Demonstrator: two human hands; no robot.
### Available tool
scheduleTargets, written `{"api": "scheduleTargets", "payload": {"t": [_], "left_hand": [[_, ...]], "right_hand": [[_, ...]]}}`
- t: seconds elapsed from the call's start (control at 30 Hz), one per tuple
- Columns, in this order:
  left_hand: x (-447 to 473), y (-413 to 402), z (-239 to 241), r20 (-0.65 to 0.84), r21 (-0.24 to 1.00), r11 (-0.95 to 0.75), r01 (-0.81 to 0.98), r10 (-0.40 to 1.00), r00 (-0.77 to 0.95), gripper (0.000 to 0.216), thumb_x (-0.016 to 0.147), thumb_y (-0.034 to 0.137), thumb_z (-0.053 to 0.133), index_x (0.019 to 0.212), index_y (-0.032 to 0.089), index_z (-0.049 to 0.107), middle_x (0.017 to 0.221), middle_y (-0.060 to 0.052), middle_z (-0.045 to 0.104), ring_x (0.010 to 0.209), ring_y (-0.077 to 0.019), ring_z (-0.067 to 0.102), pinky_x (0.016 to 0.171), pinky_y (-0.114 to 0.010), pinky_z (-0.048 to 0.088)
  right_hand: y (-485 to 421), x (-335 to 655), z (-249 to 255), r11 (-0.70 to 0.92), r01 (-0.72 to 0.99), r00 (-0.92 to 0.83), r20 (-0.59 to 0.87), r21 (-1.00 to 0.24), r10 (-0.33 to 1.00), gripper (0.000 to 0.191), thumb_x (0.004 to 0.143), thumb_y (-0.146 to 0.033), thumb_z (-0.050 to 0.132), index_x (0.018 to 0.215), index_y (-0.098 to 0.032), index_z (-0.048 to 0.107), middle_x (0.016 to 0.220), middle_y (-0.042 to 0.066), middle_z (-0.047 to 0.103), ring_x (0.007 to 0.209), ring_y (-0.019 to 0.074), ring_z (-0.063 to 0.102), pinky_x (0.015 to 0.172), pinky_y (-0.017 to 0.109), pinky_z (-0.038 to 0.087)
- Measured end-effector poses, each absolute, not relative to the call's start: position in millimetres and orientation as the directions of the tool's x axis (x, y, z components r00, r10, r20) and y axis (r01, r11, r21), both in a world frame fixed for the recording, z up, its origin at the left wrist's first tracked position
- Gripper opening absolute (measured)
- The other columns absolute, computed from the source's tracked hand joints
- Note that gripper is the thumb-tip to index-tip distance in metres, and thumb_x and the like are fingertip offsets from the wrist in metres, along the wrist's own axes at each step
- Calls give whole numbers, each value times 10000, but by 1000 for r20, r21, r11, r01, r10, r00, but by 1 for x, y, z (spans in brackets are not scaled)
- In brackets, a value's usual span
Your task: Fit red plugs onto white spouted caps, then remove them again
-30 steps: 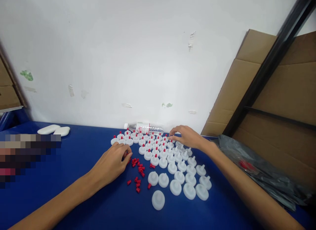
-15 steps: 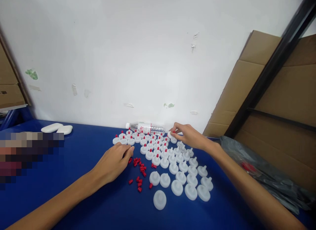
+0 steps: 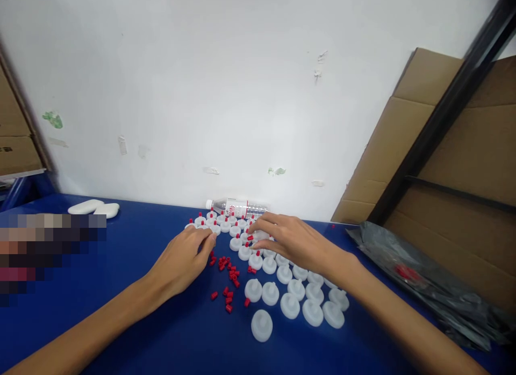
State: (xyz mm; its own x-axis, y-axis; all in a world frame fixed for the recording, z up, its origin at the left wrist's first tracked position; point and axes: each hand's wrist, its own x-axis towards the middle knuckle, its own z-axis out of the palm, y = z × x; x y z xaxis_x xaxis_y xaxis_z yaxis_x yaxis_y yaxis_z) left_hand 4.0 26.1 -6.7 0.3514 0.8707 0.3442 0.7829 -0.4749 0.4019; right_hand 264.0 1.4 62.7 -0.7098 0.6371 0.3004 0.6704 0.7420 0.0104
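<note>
My right hand (image 3: 288, 238) is over the middle of the group of white round caps, its thumb and fingers closed round a white cap (image 3: 261, 236) with a red tip (image 3: 250, 237). That cap is tilted, its tip towards the left. My left hand (image 3: 183, 261) is low at the group's left side, thumb against curled fingers; what they hold, if anything, is hidden. Many white caps at the back wear red tips. Those nearer, such as one white cap (image 3: 290, 305), have bare spouts. Loose red tips (image 3: 233, 274) lie between the hands.
A clear plastic bottle (image 3: 236, 207) lies behind the caps, along the white wall. Two white oval objects (image 3: 86, 207) rest at the left of the blue table (image 3: 169, 337). On the right are grey plastic bags (image 3: 419, 289) and cardboard (image 3: 387, 144). A blurred patch covers the far left.
My right hand has moved left and nearer from the group's back right, carrying a white cap with a red tip. My left hand has barely moved.
</note>
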Motion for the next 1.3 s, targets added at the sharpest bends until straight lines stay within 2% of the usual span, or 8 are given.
{"api": "scheduleTargets", "payload": {"t": [0.2, 0.4, 0.57, 0.7, 0.97, 1.1, 1.17, 1.3], "left_hand": [[15, 1, 9, 476, 372, -762, 530, 647, 596, 280, 1006, 423, 439, 969, 209, 616, 904, -33, 630, 865, -213, 528, 807, -347, 415], [21, -11, 2, 474, 406, -811, 421, 581, 661, 321, 1040, 346, 348, 983, 208, 632, 891, -55, 628, 840, -211, 498, 782, -351, 406], [24, -10, 4, 404, 674, -650, 352, 723, 560, 437, 1025, 435, 378, 705, 193, 550, 711, 4, 510, 700, -156, 451, 660, -295, 362], [32, -9, 1, 238, 917, -364, 161, 826, 511, 528, 983, 579, 388, 616, 202, 356, 573, 54, 274, 532, -109, 216, 501, -280, 195], [40, -12, 2, 169, 984, -173, -40, 848, 502, 511, 960, 549, 402, 596, 221, 255, 564, 52, 220, 531, -119, 155, 519, -301, 192], [24, 2, 9, 240, 969, -246, -28, 907, 346, 523, 958, 512, 431, 565, 223, 241, 513, 49, 225, 529, -125, 195, 540, -309, 228], [13, 13, 9, 305, 940, -333, 78, 920, 246, 524, 944, 538, 451, 573, 221, 259, 551, 49, 234, 539, -120, 179, 523, -302, 196], [2, 31, 1, 349, 839, -390, 379, 921, 175, 488, 954, 574, 373, 621, 222, 313, 600, 41, 286, 554, -129, 260, 532, -287, 241]], "right_hand": [[-18, 243, 63, 787, 616, -745, 295, -37, 598, 401, 918, -464, 652, 1209, -219, 525, 1050, 57, 703, 884, 194, 681, 730, 308, 527], [-22, 237, 54, 822, 568, -784, 328, 38, 526, 367, 913, -461, 658, 1155, -211, 539, 1002, 54, 708, 888, 202, 691, 782, 336, 551], [-20, 241, 52, 851, 522, -781, 433, 54, 451, 286, 982, -438, 568, 1146, -206, 532, 979, 48, 713, 861, 182, 689, 768, 321, 545], [-19, 241, 53, 865, 483, -787, 500, 136, 361, 208, 1006, -341, 557, 1147, -188, 548, 1012, 60, 725, 918, 190, 696, 809, 326, 546], [-17, 249, 60, 852, 449, -813, 519, 268, 265, 313, 990, -49, 432, 1216, -181, 603, 1185, 84, 722, 1122, 202, 677, 949, 360, 572], [13, 282, 60, 721, 682, -612, 633, 119, 475, 279, 1015, -168, 468, 1235, -249, 619, 1249, 64, 701, 1166, 224, 658, 971, 402, 554], [32, 298, 55, 516, 856, -396, 625, -14, 673, 197, 1004, -300, 531, 1160, -244, 637, 1204, 64, 709, 1057, 236, 688, 922, 383, 541], [54, 312, 43, 421, 907, -342, 537, -27, 771, 149, 961, -324, 581, 1030, -223, 667, 1067, 74, 713, 894, 233, 682, 810, 347, 505]]}}
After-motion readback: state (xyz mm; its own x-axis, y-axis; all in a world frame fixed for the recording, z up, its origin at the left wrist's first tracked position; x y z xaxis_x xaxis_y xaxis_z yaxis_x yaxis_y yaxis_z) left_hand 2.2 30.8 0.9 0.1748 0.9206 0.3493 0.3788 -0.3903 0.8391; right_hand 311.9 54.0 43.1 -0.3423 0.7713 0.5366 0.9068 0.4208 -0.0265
